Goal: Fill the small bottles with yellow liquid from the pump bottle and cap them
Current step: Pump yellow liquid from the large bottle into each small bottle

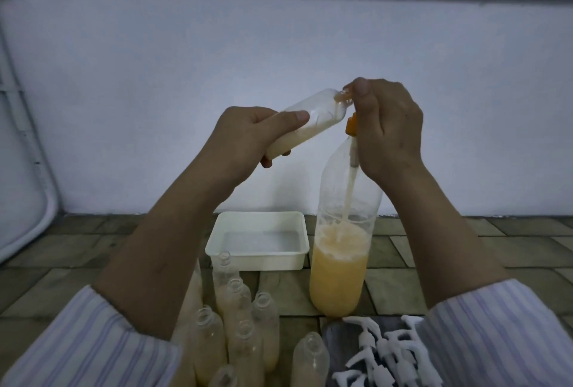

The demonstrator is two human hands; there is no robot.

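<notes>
Tiled floor (pixel 434 265) below, left hand (pixel 248 135) grips tilted small bottle (pixel 313 116); right hand (pixel 387 129) clasps pump bottle (pixel 341 262) head.

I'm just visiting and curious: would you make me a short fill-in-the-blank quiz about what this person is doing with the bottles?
1. The left hand holds a small bottle that is tilted, its mouth at the ____ of the pump bottle.
2. The right hand rests on the pump bottle's ____ top.
3. Behind the standing small bottles sits a white ____.
4. The loose white pump caps lie at the lower ____.

Missing words: spout; orange; tray; right
</notes>
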